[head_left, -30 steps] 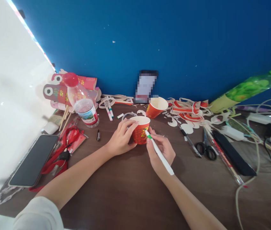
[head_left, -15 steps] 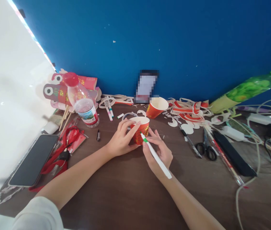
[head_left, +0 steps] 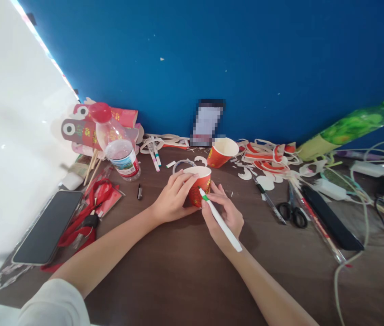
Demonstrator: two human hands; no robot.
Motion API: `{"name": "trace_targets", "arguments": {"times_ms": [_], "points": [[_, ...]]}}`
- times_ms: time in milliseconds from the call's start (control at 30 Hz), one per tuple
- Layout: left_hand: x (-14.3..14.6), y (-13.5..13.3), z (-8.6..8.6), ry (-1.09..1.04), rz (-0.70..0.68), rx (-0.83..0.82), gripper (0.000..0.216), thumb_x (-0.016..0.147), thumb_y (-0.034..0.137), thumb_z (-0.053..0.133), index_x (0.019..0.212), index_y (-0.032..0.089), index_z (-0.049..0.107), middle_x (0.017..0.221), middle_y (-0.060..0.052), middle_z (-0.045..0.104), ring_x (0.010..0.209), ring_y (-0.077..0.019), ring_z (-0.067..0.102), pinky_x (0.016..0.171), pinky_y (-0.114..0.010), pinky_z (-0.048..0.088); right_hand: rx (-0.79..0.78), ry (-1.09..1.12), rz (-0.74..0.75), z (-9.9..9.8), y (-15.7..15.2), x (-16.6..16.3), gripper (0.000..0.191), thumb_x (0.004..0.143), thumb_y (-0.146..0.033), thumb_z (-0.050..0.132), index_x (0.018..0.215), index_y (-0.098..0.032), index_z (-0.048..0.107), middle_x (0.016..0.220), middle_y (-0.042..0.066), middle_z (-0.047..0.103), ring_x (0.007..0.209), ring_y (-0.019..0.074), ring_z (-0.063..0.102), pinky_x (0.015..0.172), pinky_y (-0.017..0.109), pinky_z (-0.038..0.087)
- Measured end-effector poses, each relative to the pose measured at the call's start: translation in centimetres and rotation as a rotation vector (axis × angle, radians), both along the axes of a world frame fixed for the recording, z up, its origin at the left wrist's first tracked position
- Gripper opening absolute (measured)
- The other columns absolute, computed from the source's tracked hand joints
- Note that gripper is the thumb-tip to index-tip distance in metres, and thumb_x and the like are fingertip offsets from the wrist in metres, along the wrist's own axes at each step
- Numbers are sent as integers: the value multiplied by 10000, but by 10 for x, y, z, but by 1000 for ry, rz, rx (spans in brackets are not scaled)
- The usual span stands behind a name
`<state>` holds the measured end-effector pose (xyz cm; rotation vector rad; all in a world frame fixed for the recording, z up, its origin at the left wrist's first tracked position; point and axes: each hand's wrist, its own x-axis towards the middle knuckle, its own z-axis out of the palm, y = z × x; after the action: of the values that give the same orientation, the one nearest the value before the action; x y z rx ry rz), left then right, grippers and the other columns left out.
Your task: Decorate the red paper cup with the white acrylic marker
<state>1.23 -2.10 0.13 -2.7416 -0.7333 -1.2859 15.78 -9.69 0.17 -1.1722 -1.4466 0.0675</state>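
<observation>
Marker sits pinched in the right hand — the left hand is clasped round the red cup.

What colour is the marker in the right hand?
The marker is white, with a green band near its tip, best seen in the head view.

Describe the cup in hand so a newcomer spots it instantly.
Below the blue partition is a brown table. Near its middle, the left hand holds a red paper cup. Unlike the similar cup behind, this one has a white marker in the right hand aimed at its side.
</observation>
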Motion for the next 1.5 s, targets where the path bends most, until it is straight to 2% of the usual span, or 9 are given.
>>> {"name": "trace_targets", "arguments": {"times_ms": [433,600,667,800,967,1100,1500], "points": [[0,1,0,-2,-4,-14,852,750,412,681,1420,106,251,1191,-175,526,1176,-299,457,1000,-479,441,-54,136,-69,3,0,-4,139,813,-143,621,948,-175,607,1015,51,696,1061,227,660,1070,483,464],[-1,1,-1,0,-18,-35,906,745,403,684,1450,119,191,1200,-174,493,1191,-308,437,1022,-526,419,-37,183,-28,1,-1,-3,169,808,-130,618,966,-187,608,1009,41,695,1056,226,663,1081,497,447],[-1,0,-2,11,-24,-57,901,750,368,678,1460,136,174,1223,-180,457,1197,-310,428,992,-519,445,-26,167,5,0,-2,-3,165,802,-119,615,951,-187,608,979,32,697,1086,238,649,1093,517,424],[-2,0,-3,20,-41,-104,896,750,264,661,1474,162,144,1250,-190,404,1200,-299,427,876,-423,519,-21,120,26,-1,-2,0,164,792,-102,609,937,-179,610,947,30,696,1126,261,624,1096,557,394],[-1,2,-4,-11,-44,-49,920,784,307,643,1481,128,70,1253,-204,481,1195,-302,469,962,-491,461,40,67,31,-1,-2,1,198,759,-69,625,929,-169,602,888,21,689,1090,263,645,1091,569,391],[0,3,-4,-15,-21,-27,898,790,322,636,1473,117,90,1269,-200,520,1196,-299,499,977,-479,448,59,26,20,0,-2,0,196,750,-61,632,914,-165,605,899,25,694,1072,258,655,1085,559,405],[1,0,-1,-8,-26,41,828,801,316,621,1449,80,164,1247,-198,570,1188,-274,534,988,-445,456,-64,102,-52,0,-1,-2,122,797,-153,635,918,-172,629,1005,40,706,1070,232,657,1081,501,443]]}}
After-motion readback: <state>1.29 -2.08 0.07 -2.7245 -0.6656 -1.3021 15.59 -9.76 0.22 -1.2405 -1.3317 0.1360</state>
